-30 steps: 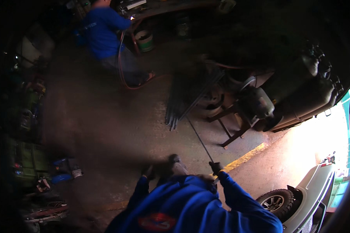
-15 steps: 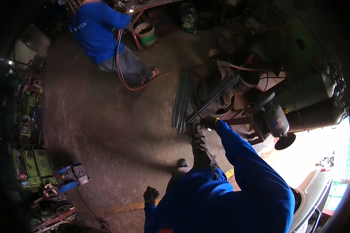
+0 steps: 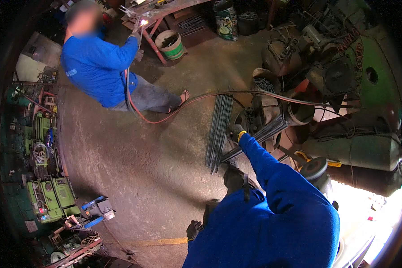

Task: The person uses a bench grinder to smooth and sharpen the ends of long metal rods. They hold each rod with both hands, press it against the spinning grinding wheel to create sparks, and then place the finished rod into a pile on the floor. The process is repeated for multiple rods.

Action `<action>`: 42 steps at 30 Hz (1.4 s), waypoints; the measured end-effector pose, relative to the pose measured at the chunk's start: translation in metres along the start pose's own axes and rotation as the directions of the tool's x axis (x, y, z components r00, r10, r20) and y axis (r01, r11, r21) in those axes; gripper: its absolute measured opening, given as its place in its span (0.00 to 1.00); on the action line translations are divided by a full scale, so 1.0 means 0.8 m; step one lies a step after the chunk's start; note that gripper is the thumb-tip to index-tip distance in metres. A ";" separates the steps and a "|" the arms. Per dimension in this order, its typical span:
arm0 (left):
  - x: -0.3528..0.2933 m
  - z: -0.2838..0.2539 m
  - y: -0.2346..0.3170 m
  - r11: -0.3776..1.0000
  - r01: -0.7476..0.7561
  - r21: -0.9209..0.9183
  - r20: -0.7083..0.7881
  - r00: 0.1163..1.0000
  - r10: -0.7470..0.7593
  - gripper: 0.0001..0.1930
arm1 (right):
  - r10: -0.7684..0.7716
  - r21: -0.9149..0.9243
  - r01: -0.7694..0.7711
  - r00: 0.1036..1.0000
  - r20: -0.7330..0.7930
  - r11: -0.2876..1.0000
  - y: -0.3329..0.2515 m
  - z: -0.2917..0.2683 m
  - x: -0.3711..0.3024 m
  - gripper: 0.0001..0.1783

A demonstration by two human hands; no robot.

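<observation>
My right hand [image 3: 237,133], in a dark glove with a yellow cuff, reaches forward beside the upper end of a slanted bundle of metal bars [image 3: 265,135]. Its fingers are lost in shadow, so I cannot make out whether it grips anything. Just left of it, a row of long thin metal rods [image 3: 219,131] lies on the floor. My left hand [image 3: 194,229], also gloved, hangs low beside my leg with fingers loosely apart and nothing visible in it.
A co-worker [image 3: 96,67] in blue holds a torch with a bright flame by a metal bench [image 3: 174,9]. The red hose [image 3: 201,97] crosses to the right. Gas cylinders [image 3: 353,149] and a grinder wheel [image 3: 313,169] stand right; green machinery [image 3: 51,198] lines the left.
My right hand has reached farther forward, alongside the rods. The view has shifted, bringing the co-worker's head into the picture. My left hand stays low by my leg.
</observation>
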State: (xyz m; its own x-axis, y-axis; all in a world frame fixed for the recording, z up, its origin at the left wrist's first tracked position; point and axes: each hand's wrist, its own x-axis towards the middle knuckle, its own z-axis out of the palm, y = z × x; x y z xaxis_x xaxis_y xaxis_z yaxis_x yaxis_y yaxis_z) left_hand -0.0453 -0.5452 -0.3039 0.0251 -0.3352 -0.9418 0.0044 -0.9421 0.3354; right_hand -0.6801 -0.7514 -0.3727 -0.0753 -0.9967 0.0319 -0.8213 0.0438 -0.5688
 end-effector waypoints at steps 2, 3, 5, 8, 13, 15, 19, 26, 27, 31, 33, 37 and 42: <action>-0.049 0.045 0.035 0.993 0.011 -0.118 -0.013 1.000 -0.012 0.29 | 0.076 -0.188 -0.054 0.991 0.113 0.981 -0.015 -0.069 0.038 0.01; -0.049 0.049 0.063 0.986 0.030 -0.162 0.026 0.999 -0.026 0.29 | 0.277 -0.333 -0.209 0.946 0.170 0.919 0.011 -0.065 0.057 0.01; -0.073 0.079 0.101 0.986 -0.038 -0.160 -0.040 0.999 0.032 0.21 | 0.204 -0.346 -0.166 0.976 0.076 0.924 0.058 -0.062 0.071 0.01; -0.119 0.081 0.112 0.987 -0.112 -0.115 -0.164 0.982 0.092 0.23 | 0.308 -0.057 -0.306 0.950 0.043 0.950 0.108 -0.036 0.087 0.04; -0.170 0.088 0.098 0.999 0.002 -0.037 -0.340 0.940 -0.014 0.27 | 0.136 0.075 -0.158 0.961 0.241 0.985 0.151 0.020 0.084 0.09; -0.179 0.086 0.096 0.993 0.095 -0.067 -0.349 0.930 -0.113 0.27 | 0.189 0.085 -0.204 0.969 0.162 0.975 0.146 0.049 0.068 0.09; -0.200 0.098 0.072 0.990 0.138 -0.035 -0.306 0.941 -0.143 0.27 | 0.239 0.357 -0.253 0.967 0.083 0.899 0.164 0.172 0.047 0.08; -0.174 0.098 0.118 0.990 0.119 0.073 -0.269 0.958 -0.096 0.31 | 0.425 0.797 -0.183 0.899 -0.101 0.576 0.217 0.345 0.024 0.15; -0.173 0.102 0.131 0.993 0.095 0.066 -0.278 0.958 -0.073 0.31 | 0.489 0.832 -0.195 0.866 -0.102 0.519 0.211 0.344 0.022 0.16; -0.191 0.130 0.131 0.999 0.028 0.032 -0.341 0.940 -0.015 0.30 | 0.669 0.617 -0.518 0.743 -0.019 0.592 0.133 0.294 -0.046 0.18; -0.188 0.124 0.132 0.999 0.046 0.007 -0.297 0.954 -0.041 0.30 | 0.757 0.430 -0.684 0.654 0.003 0.589 0.092 0.266 -0.072 0.19; -0.173 0.120 0.135 0.995 0.092 0.032 -0.305 0.949 -0.078 0.29 | 0.889 0.193 -0.872 0.458 0.000 0.450 0.069 0.198 -0.133 0.20; -0.133 0.079 0.142 0.990 0.118 0.076 -0.198 0.975 -0.102 0.27 | 0.979 0.044 -0.982 0.177 -0.105 0.182 0.135 0.112 -0.247 0.23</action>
State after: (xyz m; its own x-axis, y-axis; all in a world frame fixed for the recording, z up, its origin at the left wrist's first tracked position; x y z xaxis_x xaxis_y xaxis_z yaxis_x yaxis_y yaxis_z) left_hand -0.1105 -0.6172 -0.1671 0.2219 -0.2287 -0.9479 -0.0684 -0.9734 0.2188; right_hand -0.7030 -0.5555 -0.5141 -0.8765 -0.1258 -0.4646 -0.0507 0.9840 -0.1707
